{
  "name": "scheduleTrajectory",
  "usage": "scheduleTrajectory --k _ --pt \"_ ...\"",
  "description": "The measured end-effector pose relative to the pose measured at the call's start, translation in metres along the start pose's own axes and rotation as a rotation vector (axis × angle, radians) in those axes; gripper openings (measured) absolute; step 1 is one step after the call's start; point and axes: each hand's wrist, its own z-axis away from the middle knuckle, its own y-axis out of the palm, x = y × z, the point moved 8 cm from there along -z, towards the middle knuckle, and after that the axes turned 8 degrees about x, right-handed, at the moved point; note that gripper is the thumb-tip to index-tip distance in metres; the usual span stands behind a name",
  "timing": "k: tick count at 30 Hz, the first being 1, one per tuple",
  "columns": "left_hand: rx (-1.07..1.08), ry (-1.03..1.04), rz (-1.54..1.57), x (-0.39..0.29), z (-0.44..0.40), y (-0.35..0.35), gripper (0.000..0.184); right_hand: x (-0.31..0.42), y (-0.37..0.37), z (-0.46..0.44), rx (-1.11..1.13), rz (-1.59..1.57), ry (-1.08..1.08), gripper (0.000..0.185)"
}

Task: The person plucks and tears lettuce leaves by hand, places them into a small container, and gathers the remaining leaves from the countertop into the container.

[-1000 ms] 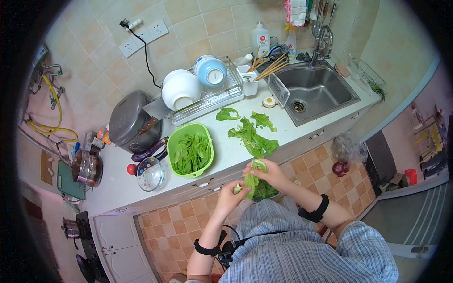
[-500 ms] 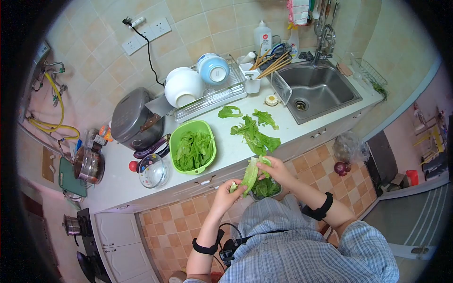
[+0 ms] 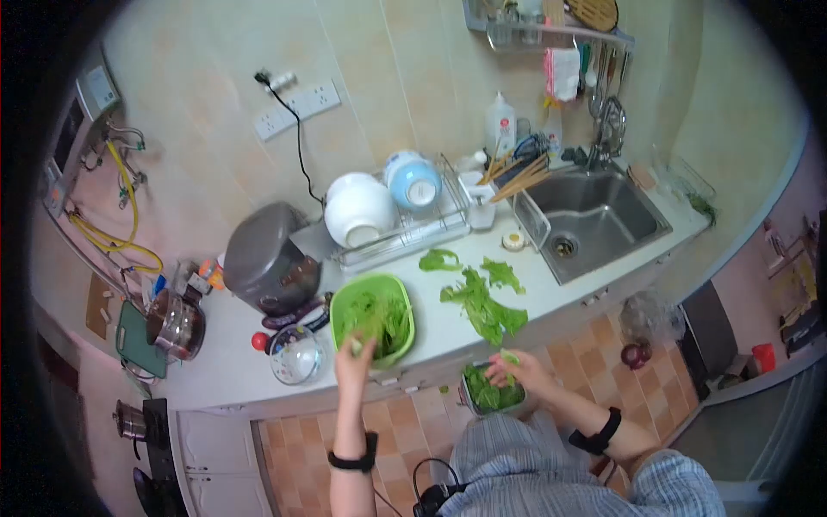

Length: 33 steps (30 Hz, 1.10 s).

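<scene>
My left hand (image 3: 353, 366) is at the near rim of a green plastic basin (image 3: 408, 343), closed on a pale-stemmed piece of lettuce (image 3: 357, 346). Motion blurs the leaves beneath it inside the basin, which holds torn lettuce (image 3: 389, 320). Over a small bin (image 3: 469, 407) below the counter edge, my right hand (image 3: 521, 372) has its fingers bent, with a bit of green lettuce (image 3: 510, 356) between thumb and forefinger. Leafy scraps (image 3: 491, 392) fill that bin. Several loose lettuce leaves (image 3: 484, 308) lie on the white counter, one hanging toward its edge.
A glass bowl (image 3: 295, 355), eggplants (image 3: 284, 320) and a grey rice cooker (image 3: 271, 258) stand left of the basin. Behind it, a dish rack (image 3: 405, 237) carries a white bowl (image 3: 357, 209) and a blue bowl (image 3: 413, 183). A steel sink (image 3: 603, 220) is at right.
My left hand has moved left from the counter edge to the basin with lettuce. My right hand has separated from it and is lower, over the bin. The view has tilted up.
</scene>
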Motion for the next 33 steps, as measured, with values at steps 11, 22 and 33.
scheduleTrajectory --k 11,22,33 --pt "0.531 -0.130 0.333 -0.006 0.060 0.069 0.020 -0.013 0.012 -0.019 0.034 0.121 0.220 0.030" --pt "0.727 -0.223 0.323 0.025 0.122 0.070 0.025 0.007 0.085 -0.148 0.332 0.494 -0.024 0.046" --pt "0.810 -0.239 0.259 0.032 0.122 0.076 0.037 -0.021 0.138 -0.081 0.638 0.510 0.021 0.040"
